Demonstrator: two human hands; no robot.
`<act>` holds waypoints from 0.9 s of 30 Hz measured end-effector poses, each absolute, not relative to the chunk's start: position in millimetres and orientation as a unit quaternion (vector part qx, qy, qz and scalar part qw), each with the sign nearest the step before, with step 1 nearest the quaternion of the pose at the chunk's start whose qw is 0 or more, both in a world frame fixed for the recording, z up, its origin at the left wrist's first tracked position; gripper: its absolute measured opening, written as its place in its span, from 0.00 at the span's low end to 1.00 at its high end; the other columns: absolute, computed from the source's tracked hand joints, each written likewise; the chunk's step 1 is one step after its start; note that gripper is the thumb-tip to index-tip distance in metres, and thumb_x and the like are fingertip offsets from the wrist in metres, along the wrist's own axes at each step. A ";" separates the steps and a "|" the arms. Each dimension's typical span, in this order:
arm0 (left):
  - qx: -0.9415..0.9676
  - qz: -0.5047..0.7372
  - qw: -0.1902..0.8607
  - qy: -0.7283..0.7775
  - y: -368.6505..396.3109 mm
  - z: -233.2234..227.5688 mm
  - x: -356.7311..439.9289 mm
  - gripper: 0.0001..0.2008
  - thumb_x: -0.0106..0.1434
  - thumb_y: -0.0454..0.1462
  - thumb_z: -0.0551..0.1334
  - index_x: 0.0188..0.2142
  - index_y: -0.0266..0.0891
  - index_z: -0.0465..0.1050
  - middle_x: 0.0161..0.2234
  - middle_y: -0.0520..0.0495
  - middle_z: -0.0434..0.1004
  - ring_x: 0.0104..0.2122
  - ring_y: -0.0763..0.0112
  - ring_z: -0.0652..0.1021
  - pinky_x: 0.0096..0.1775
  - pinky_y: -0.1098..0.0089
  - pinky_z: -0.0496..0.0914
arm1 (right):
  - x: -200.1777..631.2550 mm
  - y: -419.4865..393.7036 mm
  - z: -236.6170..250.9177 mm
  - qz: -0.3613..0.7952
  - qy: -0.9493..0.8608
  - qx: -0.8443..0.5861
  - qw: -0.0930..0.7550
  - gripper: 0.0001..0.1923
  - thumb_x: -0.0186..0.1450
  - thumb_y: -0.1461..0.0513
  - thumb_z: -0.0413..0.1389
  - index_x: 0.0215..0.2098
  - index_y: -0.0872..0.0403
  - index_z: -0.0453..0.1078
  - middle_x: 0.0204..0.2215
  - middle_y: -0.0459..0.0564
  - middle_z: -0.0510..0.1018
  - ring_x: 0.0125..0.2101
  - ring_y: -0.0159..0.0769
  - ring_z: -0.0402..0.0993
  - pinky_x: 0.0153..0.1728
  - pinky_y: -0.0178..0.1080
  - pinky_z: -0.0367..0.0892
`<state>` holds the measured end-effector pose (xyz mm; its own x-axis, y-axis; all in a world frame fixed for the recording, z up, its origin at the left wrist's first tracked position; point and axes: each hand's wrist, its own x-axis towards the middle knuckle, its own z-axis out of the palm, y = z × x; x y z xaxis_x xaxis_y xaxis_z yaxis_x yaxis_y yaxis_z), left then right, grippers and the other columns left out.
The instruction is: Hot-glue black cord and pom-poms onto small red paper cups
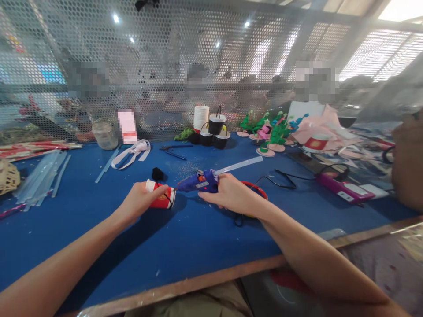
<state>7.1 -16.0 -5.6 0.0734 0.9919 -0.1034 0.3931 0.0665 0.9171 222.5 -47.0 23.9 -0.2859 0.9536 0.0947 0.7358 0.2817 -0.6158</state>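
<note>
My left hand is gripping a small red and white paper cup that is lying on its side on the blue counter, fingers curled over the top of it. My right hand is wrapping around the handle of a blue glue gun, whose nozzle is pointing left and sitting just beside the cup's rim; I cannot tell whether it is touching. A clear glue stick is sticking out of the back of the gun, and a black cord is trailing off to the right. A small black pompom is sitting just behind the cup. Further left, loose glue sticks are lying in a heap, with a white ribbon and a glass jar beyond them. At the back, a stack of white cups is standing beside 3 black cups, and green foam figures are crowding the right side near a purple device.
</note>
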 end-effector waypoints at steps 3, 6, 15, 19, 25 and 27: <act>0.598 0.337 0.431 0.586 -15.6 -5.7 7.4 0.18 0.44 0.49 0.63 0.20 0.34 0.67 0.16 0.53 0.66 0.17 0.76 0.64 0.22 0.74 0.54 | 223.0 -44.3 21.5 0.235 -0.762 -0.552 0.242 0.20 0.55 0.60 0.53 0.08 0.54 0.56 0.05 0.42 0.62 0.09 0.24 0.60 0.13 0.28 0.57; 0.598 0.340 0.435 0.581 -15.1 -6.9 6.8 0.18 0.44 0.49 0.63 0.19 0.34 0.67 0.16 0.54 0.66 0.17 0.76 0.64 0.22 0.74 0.53 | 224.2 -43.7 20.2 0.257 -0.758 -0.547 0.245 0.17 0.54 0.60 0.53 0.11 0.55 0.60 0.06 0.42 0.64 0.09 0.24 0.61 0.13 0.28 0.57; 0.591 0.352 0.435 0.580 -16.3 -5.7 7.5 0.17 0.43 0.48 0.64 0.19 0.34 0.69 0.14 0.54 0.66 0.16 0.76 0.64 0.21 0.74 0.54 | 222.4 -45.1 24.5 0.255 -0.754 -0.561 0.230 0.18 0.54 0.61 0.53 0.09 0.55 0.58 0.06 0.42 0.63 0.09 0.25 0.61 0.14 0.29 0.59; 0.583 0.361 0.438 0.582 -16.7 -4.8 7.8 0.17 0.43 0.47 0.64 0.19 0.34 0.68 0.15 0.53 0.67 0.16 0.76 0.65 0.20 0.74 0.54 | 222.7 -45.5 25.1 0.255 -0.751 -0.565 0.229 0.19 0.54 0.61 0.53 0.08 0.54 0.58 0.06 0.43 0.63 0.09 0.25 0.61 0.14 0.29 0.58; 0.590 0.348 0.436 0.584 -15.1 -7.1 6.1 0.17 0.44 0.47 0.64 0.20 0.33 0.69 0.16 0.52 0.68 0.17 0.75 0.66 0.21 0.74 0.55 | 222.9 -46.8 25.8 0.260 -0.754 -0.560 0.223 0.18 0.54 0.61 0.53 0.08 0.55 0.59 0.05 0.42 0.62 0.09 0.25 0.60 0.14 0.29 0.57; 0.582 0.353 0.437 0.588 -15.0 -7.3 6.2 0.17 0.44 0.47 0.64 0.21 0.33 0.69 0.17 0.51 0.70 0.18 0.74 0.67 0.22 0.73 0.56 | 224.8 -47.7 27.0 0.299 -0.741 -0.557 0.224 0.13 0.53 0.61 0.54 0.13 0.56 0.63 0.06 0.41 0.63 0.10 0.25 0.60 0.13 0.29 0.57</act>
